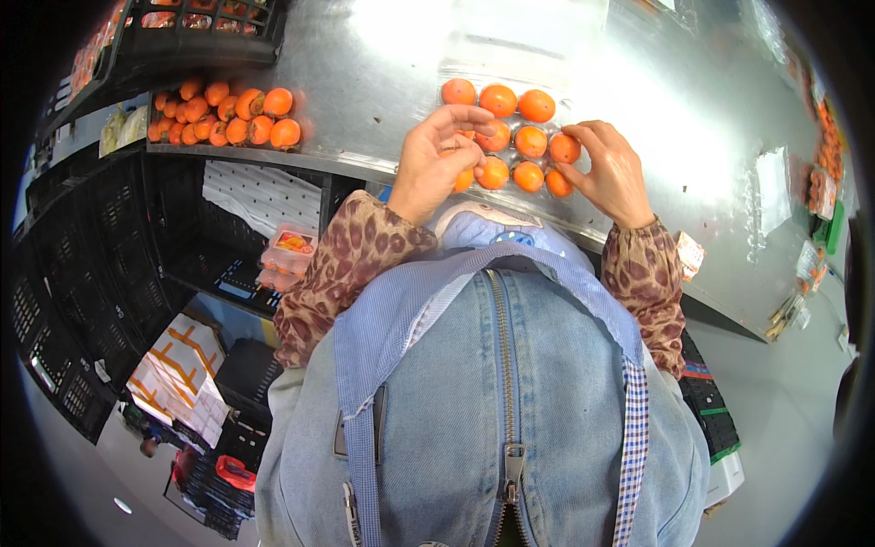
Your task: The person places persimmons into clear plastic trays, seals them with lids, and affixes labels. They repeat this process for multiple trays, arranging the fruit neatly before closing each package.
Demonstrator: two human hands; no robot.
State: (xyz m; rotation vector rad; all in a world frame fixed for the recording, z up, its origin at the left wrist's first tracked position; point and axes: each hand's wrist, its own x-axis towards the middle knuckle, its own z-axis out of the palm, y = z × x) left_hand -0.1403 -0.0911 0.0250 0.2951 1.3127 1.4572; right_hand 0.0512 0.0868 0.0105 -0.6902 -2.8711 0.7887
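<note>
Orange persimmons sit in rows in clear plastic packaging on a stainless-steel table before me. My left hand hovers over the left end of the nearer rows, thumb and fingers apart. It partly hides the persimmons below, and whether it touches them is unclear. At the right end, the fingertips and thumb of my right hand close around one persimmon. Just below that thumb lies another persimmon. A farther row of three stands beyond both hands.
More persimmons are grouped at the table's left edge, beside a black plastic crate. Below, packed fruit boxes rest in another black crate. Clear plastic film and a printed packet lie to the right.
</note>
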